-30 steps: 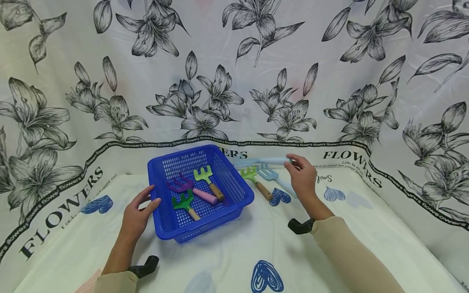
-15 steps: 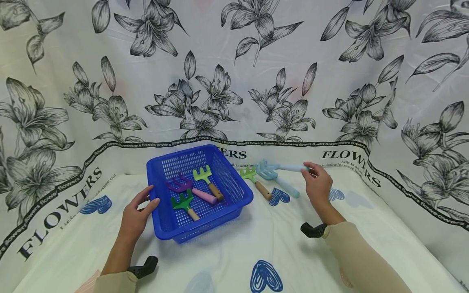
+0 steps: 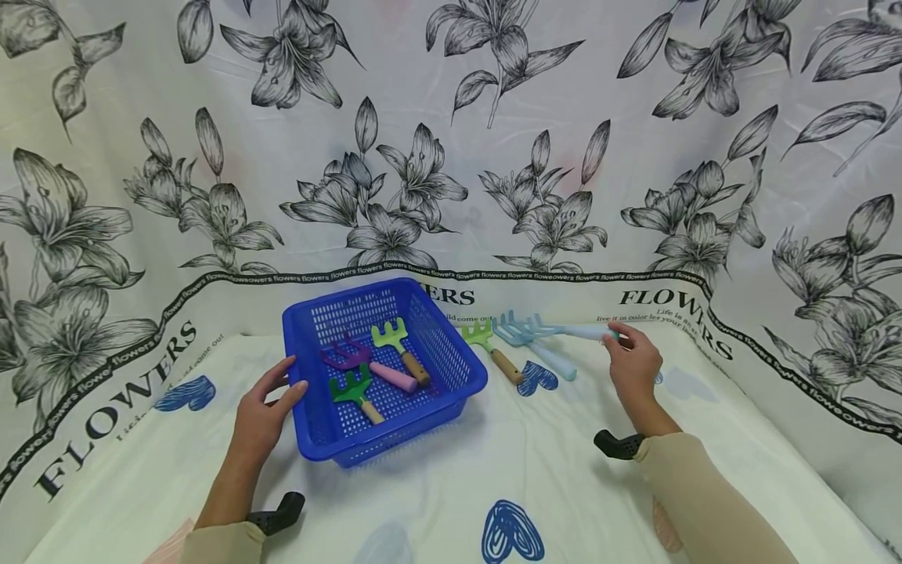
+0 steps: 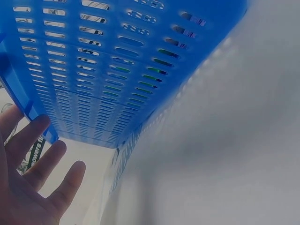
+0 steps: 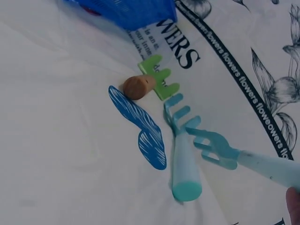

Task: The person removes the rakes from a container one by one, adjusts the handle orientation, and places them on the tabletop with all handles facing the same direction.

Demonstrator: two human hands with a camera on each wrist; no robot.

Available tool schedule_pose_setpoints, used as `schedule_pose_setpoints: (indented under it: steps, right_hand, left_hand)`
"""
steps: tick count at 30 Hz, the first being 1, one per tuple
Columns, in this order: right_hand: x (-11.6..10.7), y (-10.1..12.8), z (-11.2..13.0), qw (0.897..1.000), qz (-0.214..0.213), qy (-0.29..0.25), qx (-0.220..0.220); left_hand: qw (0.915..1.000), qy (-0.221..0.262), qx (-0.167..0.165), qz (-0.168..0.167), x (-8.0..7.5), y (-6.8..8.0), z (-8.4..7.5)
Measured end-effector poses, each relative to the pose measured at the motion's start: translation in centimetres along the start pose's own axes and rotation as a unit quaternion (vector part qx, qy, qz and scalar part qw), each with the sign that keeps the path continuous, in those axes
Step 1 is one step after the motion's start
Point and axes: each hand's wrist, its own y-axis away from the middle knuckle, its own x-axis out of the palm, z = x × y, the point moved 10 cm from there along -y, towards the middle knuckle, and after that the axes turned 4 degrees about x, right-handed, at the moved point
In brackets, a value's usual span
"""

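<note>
Right hand point(image 3: 632, 362) pinching the far handle end of a pale blue plastic toy rake point(image 3: 557, 330), held just above the cloth-covered bench point(image 3: 451, 486), tines beside a second pale blue rake point(image 5: 183, 154) and a green wooden-handled rake point(image 3: 491, 348). Likely light, stiff, smooth; best gripped mid-handle, since an end pinch invites swinging. Left hand point(image 3: 262, 411) open-fingered, touching the blue perforated plastic basket point(image 3: 310, 325).

R hand point(image 3: 633, 366) pinches blue rake point(image 3: 557, 329); L hand point(image 3: 262, 415) on basket point(image 3: 451, 395).
</note>
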Motion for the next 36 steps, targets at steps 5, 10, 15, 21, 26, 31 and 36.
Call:
schedule_pose_setpoints:
  steps: [5, 10, 15, 21, 26, 31, 36]
  right_hand:
    - [-0.4, -0.4, -1.2, 0.999, -0.005, 0.015, 0.028]
    - [-0.8, -0.7, -2.2, 0.999, -0.009, 0.01, 0.041]
    - [-1.2, -0.9, -2.9, 0.998, -0.011, 0.021, 0.051]
    - [-1.3, -1.1, -3.7, 0.997, -0.016, 0.06, 0.048]
    - [-0.9, -1.2, -4.5, 0.995, 0.008, 0.079, 0.055]
    - [-0.2, -1.1, -5.3, 0.992, 0.036, 0.109, 0.05]
    - [0.5, -0.8, -5.8, 0.988, 0.061, 0.136, 0.028]
  left_hand:
    - [1.0, -0.001, 0.0, 0.0, 0.0, 0.0, -0.1]
    - [1.0, 0.001, -0.003, 0.002, 0.1, 0.0, -0.1]
    - [1.0, 0.0, -0.005, 0.002, 0.2, 0.0, 0.0]
    - [1.0, 0.001, -0.003, 0.001, 0.1, 0.0, -0.1]
    - [1.0, 0.003, -0.003, 0.0, 0.0, 0.0, -0.2]
    - [1.0, 0.002, 0.003, 0.001, 0.0, 0.0, -0.2]
    - [0.9998, 0.008, 0.015, -0.003, -0.1, 0.1, -0.3]
